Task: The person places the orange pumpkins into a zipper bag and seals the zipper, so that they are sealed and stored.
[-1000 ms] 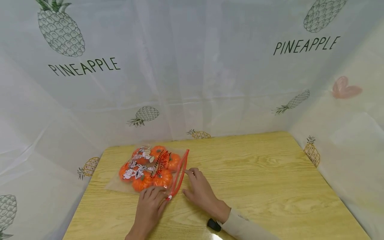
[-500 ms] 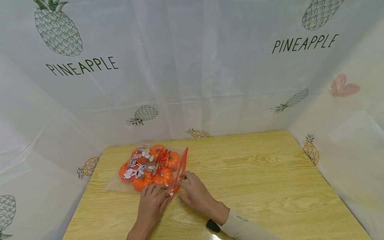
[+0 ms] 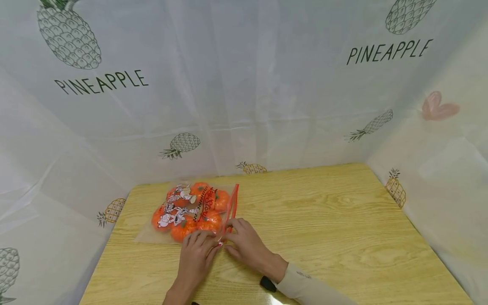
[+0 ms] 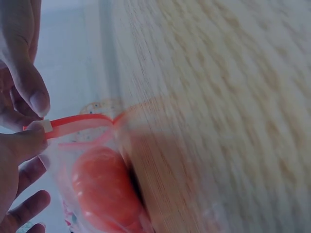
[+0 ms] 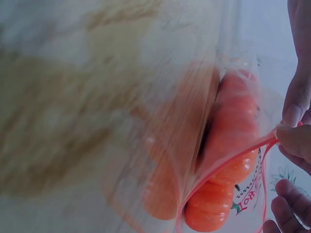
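A clear zip bag (image 3: 146, 235) printed with cartoon figures lies on the left of the table, with several orange toy pumpkins (image 3: 184, 228) inside. Its red zip strip (image 3: 234, 199) faces right, and a white slider (image 4: 47, 126) sits at the near end. My left hand (image 3: 196, 254) lies over the near side of the bag, thumb and finger pinching the strip at the slider. Right against it, my right hand (image 3: 249, 245) pinches the same end of the strip, its other fingers loosely bent in the right wrist view. The bag's mouth gapes between its two red edges.
The wood-grain table (image 3: 324, 220) extends to the right of the bag. White pineapple-printed sheeting (image 3: 267, 106) rises behind and at both sides. A small black object (image 3: 268, 284) shows beside the right sleeve (image 3: 301, 284).
My right hand has moved left from the side of the zip strip to its near end, meeting the left hand. The left hand and the slider have shifted slightly right.
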`<state>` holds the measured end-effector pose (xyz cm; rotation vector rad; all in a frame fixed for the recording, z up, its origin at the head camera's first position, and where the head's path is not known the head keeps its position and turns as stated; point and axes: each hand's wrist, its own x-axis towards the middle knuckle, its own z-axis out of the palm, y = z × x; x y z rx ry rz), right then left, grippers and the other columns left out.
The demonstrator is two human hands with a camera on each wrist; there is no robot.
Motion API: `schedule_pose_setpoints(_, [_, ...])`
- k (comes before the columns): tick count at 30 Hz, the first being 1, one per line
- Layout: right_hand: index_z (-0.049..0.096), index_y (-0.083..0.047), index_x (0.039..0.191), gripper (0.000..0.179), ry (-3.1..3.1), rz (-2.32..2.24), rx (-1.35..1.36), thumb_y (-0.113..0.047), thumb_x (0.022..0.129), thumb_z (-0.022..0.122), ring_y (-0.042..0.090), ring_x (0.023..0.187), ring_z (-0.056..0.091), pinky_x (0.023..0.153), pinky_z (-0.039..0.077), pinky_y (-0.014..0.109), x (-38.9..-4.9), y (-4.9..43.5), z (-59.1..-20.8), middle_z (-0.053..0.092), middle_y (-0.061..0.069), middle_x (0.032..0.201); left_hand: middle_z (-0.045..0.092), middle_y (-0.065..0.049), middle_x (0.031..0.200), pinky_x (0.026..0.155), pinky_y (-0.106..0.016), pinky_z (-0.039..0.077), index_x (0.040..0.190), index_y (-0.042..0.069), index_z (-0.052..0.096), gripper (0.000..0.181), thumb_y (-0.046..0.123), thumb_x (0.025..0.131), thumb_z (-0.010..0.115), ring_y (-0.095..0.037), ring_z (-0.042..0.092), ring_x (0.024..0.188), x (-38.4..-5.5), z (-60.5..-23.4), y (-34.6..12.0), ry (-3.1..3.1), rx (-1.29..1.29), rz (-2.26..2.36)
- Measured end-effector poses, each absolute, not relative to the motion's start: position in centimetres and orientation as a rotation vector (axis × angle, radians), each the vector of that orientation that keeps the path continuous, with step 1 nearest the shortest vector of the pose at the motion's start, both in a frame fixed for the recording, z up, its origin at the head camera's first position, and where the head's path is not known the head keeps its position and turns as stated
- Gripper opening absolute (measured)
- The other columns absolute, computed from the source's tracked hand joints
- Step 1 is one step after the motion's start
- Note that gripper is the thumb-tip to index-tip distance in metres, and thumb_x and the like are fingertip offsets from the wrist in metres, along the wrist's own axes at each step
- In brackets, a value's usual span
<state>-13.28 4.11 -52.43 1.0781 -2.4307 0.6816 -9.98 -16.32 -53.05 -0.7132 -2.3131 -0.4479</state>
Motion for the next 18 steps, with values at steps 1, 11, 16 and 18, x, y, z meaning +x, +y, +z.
schedule_pose_setpoints(1, [0.083, -0.023, 0.101, 0.019, -2.426, 0.667, 1.077, -0.024, 0.084, 0.091, 0.019, 0.113, 0.06, 0.099, 0.053, 0.039, -13.33, 4.04, -52.5, 0.065, 0.001, 0.125, 0.071, 0.0, 0.103, 0.085, -0.043, 0.041, 0.087, 0.017, 0.08, 0.017, 0.019, 0.073, 0.09, -0.026, 0.063, 0.1, -10.04, -53.07, -16.3, -2.314, -0.715, -0.451])
schedule_pose_setpoints(11, [0.082, -0.024, 0.097, 0.017, -2.411, 0.631, 1.064, -0.02, 0.083, 0.091, 0.019, 0.108, 0.061, 0.093, 0.053, 0.039, -13.78, 3.7, -52.61, 0.065, 0.0, 0.12, 0.073, 0.0, 0.105, 0.089, -0.044, 0.044, 0.084, 0.017, 0.079, 0.023, 0.014, 0.069, 0.095, -0.026, 0.063, 0.103, -10.01, -52.7, -15.74, -2.345, -0.712, -0.467])
schedule_pose_setpoints(16, [0.082, -0.024, 0.1, 0.018, -2.438, 0.614, 1.062, -0.02, 0.084, 0.091, 0.019, 0.108, 0.061, 0.094, 0.054, 0.04, -13.92, 3.66, -52.62, 0.065, -0.001, 0.12, 0.073, 0.0, 0.106, 0.091, -0.045, 0.044, 0.085, 0.017, 0.078, 0.023, 0.016, 0.07, 0.096, -0.025, 0.062, 0.104, -10.11, -52.72, -15.54, -2.381, -0.71, -0.45])
schedule_pose_setpoints(18, [0.082, -0.024, 0.099, 0.017, -2.45, 0.604, 1.064, -0.021, 0.084, 0.09, 0.019, 0.107, 0.06, 0.094, 0.053, 0.039, -13.98, 3.65, -52.61, 0.065, -0.001, 0.119, 0.073, 0.0, 0.106, 0.091, -0.044, 0.044, 0.086, 0.017, 0.079, 0.024, 0.017, 0.07, 0.096, -0.024, 0.062, 0.105, -10.17, -52.69, -15.5, -2.396, -0.705, -0.431])
